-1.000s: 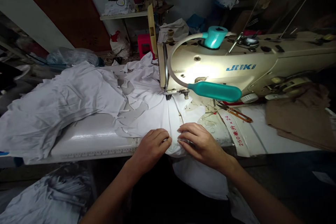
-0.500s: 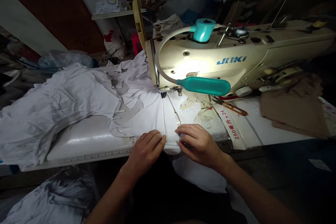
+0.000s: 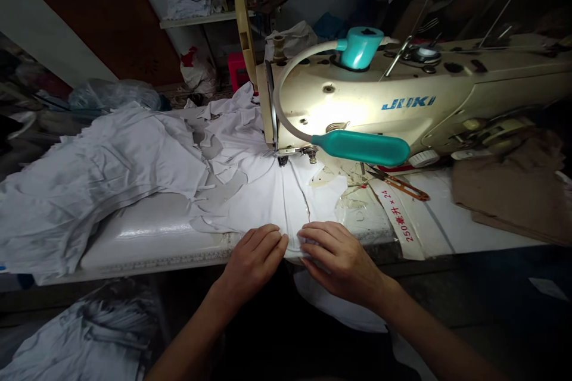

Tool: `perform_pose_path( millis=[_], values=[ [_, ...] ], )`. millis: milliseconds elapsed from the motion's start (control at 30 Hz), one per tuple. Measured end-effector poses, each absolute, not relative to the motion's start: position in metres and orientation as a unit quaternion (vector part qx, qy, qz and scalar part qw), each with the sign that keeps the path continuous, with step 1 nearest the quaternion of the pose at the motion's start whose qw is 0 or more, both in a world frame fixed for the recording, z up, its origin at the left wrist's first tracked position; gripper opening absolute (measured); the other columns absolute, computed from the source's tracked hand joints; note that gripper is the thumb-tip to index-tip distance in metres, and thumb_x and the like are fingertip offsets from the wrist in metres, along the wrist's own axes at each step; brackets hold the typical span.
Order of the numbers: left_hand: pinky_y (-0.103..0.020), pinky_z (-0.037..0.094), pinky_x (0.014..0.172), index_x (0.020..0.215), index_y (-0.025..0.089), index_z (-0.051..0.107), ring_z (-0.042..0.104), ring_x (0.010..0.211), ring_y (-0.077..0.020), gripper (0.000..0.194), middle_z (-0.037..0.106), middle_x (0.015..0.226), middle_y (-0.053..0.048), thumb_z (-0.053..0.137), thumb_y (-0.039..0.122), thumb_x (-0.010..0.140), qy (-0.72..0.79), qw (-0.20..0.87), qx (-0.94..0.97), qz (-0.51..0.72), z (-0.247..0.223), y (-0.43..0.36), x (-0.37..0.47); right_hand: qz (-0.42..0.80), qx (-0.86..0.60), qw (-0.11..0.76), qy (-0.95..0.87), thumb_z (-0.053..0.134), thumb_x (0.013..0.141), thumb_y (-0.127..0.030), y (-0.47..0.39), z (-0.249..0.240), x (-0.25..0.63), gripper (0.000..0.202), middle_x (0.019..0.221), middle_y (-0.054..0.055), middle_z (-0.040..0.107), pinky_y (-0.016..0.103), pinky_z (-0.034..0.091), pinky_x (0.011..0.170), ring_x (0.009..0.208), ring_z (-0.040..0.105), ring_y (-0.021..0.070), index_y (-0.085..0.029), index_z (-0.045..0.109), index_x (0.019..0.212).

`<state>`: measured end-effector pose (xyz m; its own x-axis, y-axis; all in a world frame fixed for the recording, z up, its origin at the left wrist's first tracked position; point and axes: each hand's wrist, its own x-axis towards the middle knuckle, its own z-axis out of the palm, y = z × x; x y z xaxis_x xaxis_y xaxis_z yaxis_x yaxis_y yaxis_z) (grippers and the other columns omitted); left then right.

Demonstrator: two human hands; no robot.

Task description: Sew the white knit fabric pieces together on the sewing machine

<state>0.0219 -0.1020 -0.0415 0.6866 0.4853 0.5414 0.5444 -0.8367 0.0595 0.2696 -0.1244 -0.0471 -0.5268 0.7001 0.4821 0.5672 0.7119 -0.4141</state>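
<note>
White fabric (image 3: 263, 199) lies under the needle area of a cream JUKI sewing machine (image 3: 353, 95) and runs to the table's front edge. There my left hand (image 3: 257, 259) pinches the cloth, thumb against fingers, just left of a seam line. My right hand (image 3: 342, 256) grips the same cloth on the other side, its fingers curled over the edge. A narrow gap separates the two hands. The presser foot (image 3: 283, 161) sits on the far part of the cloth. A teal lamp (image 3: 361, 149) on a bent stalk lights the machine.
A heap of white fabric pieces (image 3: 111, 161) covers the table's left side. Orange-handled thread snips (image 3: 404, 186) lie right of the needle, near folded brown cloth (image 3: 509, 190). More white pieces (image 3: 89, 339) are piled low at left. A ruler strip (image 3: 165, 264) runs along the front edge.
The view has shifted slightly, so the machine appears further right. My right hand has closed more onto the cloth and sits nearer my left hand; the slit between the fabric layers looks narrower.
</note>
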Motion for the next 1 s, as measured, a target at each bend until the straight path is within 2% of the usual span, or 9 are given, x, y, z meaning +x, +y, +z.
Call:
perform_pose_path(
  millis=[267,433,767,1000],
  values=[
    [-0.039,0.06,0.09,0.123,0.01,0.064,0.068,0.111,-0.0256,0.024,0.074,0.11,-0.013,0.058,0.007,0.1,-0.293,0.041,-0.907,-0.3,-0.049,-0.103,0.032,0.102,-0.375,0.349,-0.853,0.067,0.091,-0.011,-0.125,-0.059,0.272,0.045,0.13,0.012,0.069,0.046,0.054,0.105,0.125,0.062,0.0274,-0.018,0.06,0.136],
    [-0.041,0.058,0.099,0.123,0.01,0.065,0.065,0.115,-0.0253,0.025,0.072,0.11,-0.013,0.06,0.005,0.099,-0.332,-0.013,-0.891,-0.31,-0.052,-0.106,0.03,0.093,-0.385,0.352,-0.848,0.068,0.092,-0.011,-0.127,-0.062,0.27,0.043,0.134,0.012,0.069,0.048,0.054,0.108,0.13,0.06,0.0279,-0.019,0.062,0.133],
    [-0.04,0.06,0.088,0.122,0.008,0.066,0.07,0.11,-0.0267,0.023,0.075,0.109,-0.013,0.058,0.006,0.1,-0.293,0.084,-0.908,-0.288,-0.048,-0.107,0.037,0.105,-0.386,0.384,-0.832,0.068,0.092,-0.013,-0.129,-0.067,0.269,0.044,0.135,0.013,0.069,0.049,0.053,0.107,0.132,0.06,0.0279,-0.018,0.061,0.135],
    [-0.042,0.06,0.092,0.127,0.005,0.065,0.069,0.115,-0.0285,0.028,0.075,0.115,-0.015,0.057,0.006,0.101,-0.278,0.094,-0.919,-0.262,-0.048,-0.112,0.033,0.111,-0.391,0.353,-0.842,0.067,0.095,-0.018,-0.128,-0.063,0.27,0.05,0.136,0.014,0.067,0.049,0.053,0.107,0.132,0.059,0.0284,-0.02,0.057,0.145]
  ],
)
